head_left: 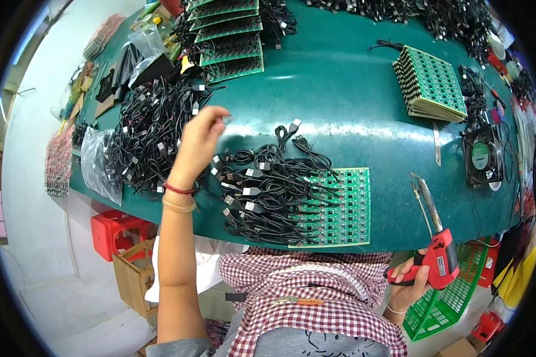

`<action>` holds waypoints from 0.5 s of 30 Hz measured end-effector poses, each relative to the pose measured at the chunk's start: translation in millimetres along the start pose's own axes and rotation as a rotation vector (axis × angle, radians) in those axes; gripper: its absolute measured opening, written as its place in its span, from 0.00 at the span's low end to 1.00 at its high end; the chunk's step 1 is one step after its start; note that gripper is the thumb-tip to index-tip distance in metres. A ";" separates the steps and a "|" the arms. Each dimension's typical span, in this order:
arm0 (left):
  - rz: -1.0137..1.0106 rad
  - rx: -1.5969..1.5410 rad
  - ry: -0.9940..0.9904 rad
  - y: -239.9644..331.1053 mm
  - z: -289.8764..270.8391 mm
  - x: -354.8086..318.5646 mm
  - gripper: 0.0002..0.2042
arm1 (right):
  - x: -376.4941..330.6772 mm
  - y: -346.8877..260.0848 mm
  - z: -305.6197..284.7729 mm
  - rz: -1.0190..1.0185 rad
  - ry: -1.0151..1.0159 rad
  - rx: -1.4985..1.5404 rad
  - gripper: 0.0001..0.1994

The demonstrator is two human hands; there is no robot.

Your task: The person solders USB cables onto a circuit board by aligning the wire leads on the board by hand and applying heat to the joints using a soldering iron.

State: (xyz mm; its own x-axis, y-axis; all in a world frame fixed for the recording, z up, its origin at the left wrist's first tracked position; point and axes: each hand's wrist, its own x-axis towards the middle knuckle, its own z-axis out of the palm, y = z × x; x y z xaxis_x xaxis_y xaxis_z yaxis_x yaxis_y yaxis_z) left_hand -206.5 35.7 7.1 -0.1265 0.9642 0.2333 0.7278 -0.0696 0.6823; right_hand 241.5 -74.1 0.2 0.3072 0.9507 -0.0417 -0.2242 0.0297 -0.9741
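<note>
My right hand (412,278) is wrapped round the handle of a red and black soldering gun (443,262), its long metal tip pointing up and away over the table's near edge. To the left, my left hand (205,134) is raised beside a big heap of black USB cables (152,128). Its fingers are curled together, and whatever they may hold cannot be made out. In front of me a green circuit board panel (354,208) lies flat. Coiled black USB cables (262,184) lie over its left part, their wire ends reaching the board and plugs facing left.
Panels with cables (232,41) are stacked at the far left. At the right stands a stack of green circuit boards (432,83), near a metal ruler (437,144) and a black fan (483,156). Below the table are a red stool (110,229) and a green basket (441,309).
</note>
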 end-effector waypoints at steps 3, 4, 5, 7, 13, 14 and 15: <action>0.005 -0.477 0.210 34.0 -26.9 13.0 0.12 | 1.0 -0.7 0.3 -0.017 0.009 -0.010 0.21; 0.023 -0.522 0.234 39.2 -34.3 16.3 0.13 | 1.8 -1.2 0.5 -0.014 0.027 -0.016 0.21; 0.029 -0.506 0.215 40.9 -37.7 18.7 0.13 | 2.6 -0.7 -1.2 -0.020 0.023 -0.011 0.21; 0.023 -0.518 0.171 59.5 -41.1 19.6 0.12 | 2.9 1.0 -6.1 -0.016 -0.012 0.003 0.21; -0.091 -0.588 0.047 108.5 -9.3 18.4 0.12 | 0.2 -1.0 -1.3 -0.005 -0.019 0.036 0.21; -0.132 -0.583 0.014 119.5 0.1 14.2 0.11 | -0.7 -1.2 -1.6 -0.009 -0.020 0.020 0.21; -0.081 -0.549 -0.045 127.1 12.3 8.8 0.11 | -1.1 -0.9 -3.1 -0.014 -0.017 0.017 0.20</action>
State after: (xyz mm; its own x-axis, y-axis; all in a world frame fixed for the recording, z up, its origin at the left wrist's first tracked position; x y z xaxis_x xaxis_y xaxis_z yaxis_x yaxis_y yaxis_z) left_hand -106.8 38.5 87.3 -0.1299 0.9812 0.1430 0.2572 -0.1060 0.9605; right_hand 244.2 -76.1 0.4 0.2944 0.9554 -0.0242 -0.2357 0.0480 -0.9707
